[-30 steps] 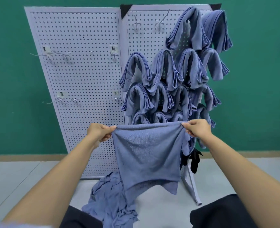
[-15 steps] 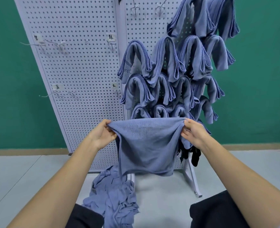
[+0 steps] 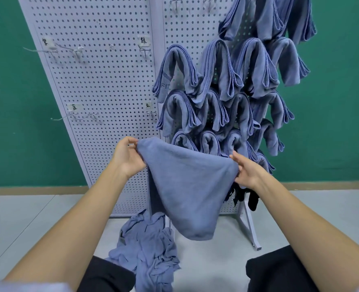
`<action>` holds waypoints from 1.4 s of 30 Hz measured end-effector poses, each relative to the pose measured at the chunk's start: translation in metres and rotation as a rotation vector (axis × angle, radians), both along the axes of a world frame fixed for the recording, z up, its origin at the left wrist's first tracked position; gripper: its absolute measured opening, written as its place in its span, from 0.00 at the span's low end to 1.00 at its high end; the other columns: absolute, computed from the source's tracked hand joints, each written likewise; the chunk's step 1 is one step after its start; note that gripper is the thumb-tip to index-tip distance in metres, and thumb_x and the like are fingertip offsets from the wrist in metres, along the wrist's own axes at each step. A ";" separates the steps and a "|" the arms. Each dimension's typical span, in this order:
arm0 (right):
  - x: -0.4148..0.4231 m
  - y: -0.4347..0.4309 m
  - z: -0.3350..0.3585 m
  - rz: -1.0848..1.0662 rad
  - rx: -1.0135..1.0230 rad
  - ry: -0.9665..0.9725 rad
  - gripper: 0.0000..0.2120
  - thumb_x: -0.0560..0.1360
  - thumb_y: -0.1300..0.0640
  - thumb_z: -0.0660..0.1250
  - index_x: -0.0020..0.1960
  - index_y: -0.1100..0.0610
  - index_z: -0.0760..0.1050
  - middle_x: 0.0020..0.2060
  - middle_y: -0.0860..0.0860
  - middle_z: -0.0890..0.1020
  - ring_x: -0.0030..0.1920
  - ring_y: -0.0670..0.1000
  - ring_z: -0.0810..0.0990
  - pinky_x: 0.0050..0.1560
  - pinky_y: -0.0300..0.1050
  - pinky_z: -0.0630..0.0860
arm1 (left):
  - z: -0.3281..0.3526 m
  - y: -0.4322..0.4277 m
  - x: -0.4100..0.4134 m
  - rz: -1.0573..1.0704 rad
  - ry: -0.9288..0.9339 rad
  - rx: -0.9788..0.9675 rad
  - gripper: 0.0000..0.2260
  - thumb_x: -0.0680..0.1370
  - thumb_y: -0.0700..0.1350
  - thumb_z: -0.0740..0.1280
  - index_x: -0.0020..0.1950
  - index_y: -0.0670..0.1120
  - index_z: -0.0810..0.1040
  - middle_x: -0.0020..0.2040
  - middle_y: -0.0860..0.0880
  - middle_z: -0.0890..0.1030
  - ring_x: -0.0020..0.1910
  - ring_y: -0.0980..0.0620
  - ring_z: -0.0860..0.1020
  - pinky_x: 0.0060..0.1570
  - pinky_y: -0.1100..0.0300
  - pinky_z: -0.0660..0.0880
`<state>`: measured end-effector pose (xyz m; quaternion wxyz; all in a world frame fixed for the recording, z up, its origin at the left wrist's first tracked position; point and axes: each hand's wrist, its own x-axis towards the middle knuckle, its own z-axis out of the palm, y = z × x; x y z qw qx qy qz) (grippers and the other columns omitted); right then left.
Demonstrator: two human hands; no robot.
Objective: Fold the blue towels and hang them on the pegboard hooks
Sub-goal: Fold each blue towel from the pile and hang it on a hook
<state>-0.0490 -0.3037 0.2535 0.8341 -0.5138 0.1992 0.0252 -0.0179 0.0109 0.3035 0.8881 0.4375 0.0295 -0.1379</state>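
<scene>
I hold a folded blue towel (image 3: 188, 186) stretched in the air in front of the white pegboard (image 3: 102, 85). My left hand (image 3: 128, 158) pinches its upper left corner. My right hand (image 3: 245, 171) grips its right end, fingers tucked behind the cloth. The towel hangs down in a rounded fold between them. Several folded blue towels (image 3: 227, 87) are draped over hooks on the board's right panel. A crumpled heap of blue towels (image 3: 147, 247) lies on the floor below my hands.
Bare wire hooks (image 3: 77, 52) with paper labels stick out of the left panel; more bare hooks (image 3: 175, 5) sit at the top middle. The board's metal foot (image 3: 249, 230) stands on the grey floor. Something black (image 3: 252, 199) hangs at the lower right. Green wall behind.
The towel's lower part has been lifted off the heap and now hangs shorter, doubled. My hands have dropped slightly and tilted, left higher. The view has moved closer to the board.
</scene>
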 end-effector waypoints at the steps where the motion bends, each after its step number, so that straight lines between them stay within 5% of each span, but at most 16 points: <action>1: 0.001 0.000 0.001 -0.013 0.000 -0.023 0.09 0.78 0.52 0.64 0.43 0.56 0.76 0.31 0.49 0.81 0.34 0.47 0.78 0.32 0.40 0.76 | 0.001 0.000 -0.001 0.008 0.032 0.007 0.06 0.75 0.42 0.60 0.42 0.41 0.74 0.42 0.44 0.81 0.41 0.47 0.80 0.48 0.56 0.75; 4: 0.003 -0.001 0.010 -0.015 -0.095 -0.052 0.04 0.80 0.62 0.61 0.52 0.58 0.75 0.31 0.50 0.82 0.26 0.45 0.80 0.23 0.35 0.74 | -0.002 0.001 0.004 0.043 0.067 0.207 0.12 0.81 0.45 0.61 0.40 0.42 0.77 0.37 0.46 0.81 0.35 0.50 0.80 0.36 0.57 0.78; 7: 0.003 -0.006 0.021 0.036 -0.161 -0.051 0.15 0.79 0.67 0.60 0.62 0.54 0.73 0.42 0.53 0.82 0.33 0.48 0.82 0.26 0.37 0.77 | -0.006 0.003 0.012 0.053 0.045 0.405 0.06 0.81 0.43 0.62 0.48 0.42 0.77 0.44 0.48 0.78 0.41 0.52 0.76 0.40 0.59 0.76; 14: 0.005 -0.015 0.044 -0.059 -0.169 -0.110 0.02 0.76 0.59 0.68 0.44 0.55 0.79 0.31 0.48 0.81 0.31 0.45 0.79 0.32 0.37 0.77 | 0.005 0.008 0.022 0.166 -0.084 0.527 0.10 0.79 0.36 0.64 0.60 0.40 0.75 0.46 0.46 0.79 0.42 0.53 0.76 0.40 0.62 0.75; 16: 0.008 -0.017 0.049 -0.085 -0.168 -0.153 0.04 0.77 0.61 0.66 0.45 0.57 0.78 0.28 0.48 0.82 0.33 0.46 0.79 0.29 0.34 0.77 | 0.011 0.009 0.021 0.173 -0.117 0.540 0.11 0.78 0.34 0.64 0.60 0.41 0.76 0.47 0.46 0.79 0.41 0.53 0.77 0.40 0.62 0.75; 21: 0.009 -0.023 0.066 -0.076 -0.310 -0.192 0.06 0.75 0.67 0.67 0.47 0.57 0.79 0.40 0.53 0.81 0.38 0.46 0.75 0.36 0.34 0.78 | 0.026 0.014 0.017 0.164 -0.134 0.545 0.11 0.77 0.32 0.64 0.57 0.42 0.79 0.50 0.45 0.81 0.41 0.54 0.78 0.36 0.65 0.79; 24: 0.005 -0.024 0.077 -0.069 -0.400 -0.187 0.06 0.73 0.65 0.70 0.47 0.56 0.80 0.35 0.51 0.78 0.32 0.45 0.68 0.29 0.33 0.75 | 0.037 0.017 0.012 0.186 -0.127 0.558 0.10 0.77 0.32 0.65 0.54 0.43 0.81 0.46 0.46 0.82 0.38 0.54 0.78 0.37 0.65 0.79; 29: 0.001 -0.025 0.092 -0.040 -0.395 -0.219 0.08 0.74 0.67 0.69 0.50 0.57 0.80 0.25 0.45 0.80 0.21 0.40 0.72 0.26 0.32 0.73 | 0.046 0.022 0.014 0.210 -0.127 0.564 0.09 0.77 0.33 0.65 0.52 0.44 0.81 0.45 0.48 0.80 0.43 0.53 0.76 0.52 0.59 0.77; 32: -0.002 -0.025 0.098 -0.022 -0.422 -0.235 0.10 0.74 0.69 0.68 0.51 0.58 0.80 0.24 0.46 0.80 0.21 0.41 0.72 0.26 0.32 0.73 | 0.050 0.026 0.016 0.213 -0.137 0.606 0.10 0.77 0.34 0.66 0.54 0.44 0.82 0.43 0.49 0.80 0.42 0.54 0.75 0.50 0.60 0.75; 36: -0.004 -0.026 0.103 -0.009 -0.545 -0.269 0.13 0.72 0.69 0.70 0.55 0.58 0.80 0.27 0.46 0.79 0.24 0.41 0.72 0.36 0.34 0.78 | 0.054 0.029 0.013 0.216 -0.200 0.712 0.09 0.75 0.33 0.69 0.48 0.46 0.82 0.43 0.48 0.80 0.40 0.54 0.76 0.46 0.62 0.76; 39: -0.003 -0.025 0.102 0.001 -0.700 -0.302 0.14 0.72 0.69 0.71 0.56 0.60 0.80 0.34 0.49 0.78 0.36 0.47 0.73 0.41 0.35 0.76 | 0.053 0.030 0.013 0.242 -0.273 0.825 0.11 0.73 0.31 0.70 0.51 0.44 0.82 0.46 0.47 0.78 0.45 0.52 0.77 0.41 0.63 0.76; 42: 0.000 -0.027 0.095 -0.024 -1.020 -0.359 0.13 0.71 0.68 0.72 0.55 0.62 0.81 0.35 0.50 0.78 0.37 0.47 0.74 0.36 0.30 0.76 | 0.047 0.032 0.014 0.314 -0.443 1.159 0.13 0.73 0.31 0.70 0.56 0.40 0.81 0.44 0.45 0.78 0.42 0.50 0.75 0.44 0.61 0.76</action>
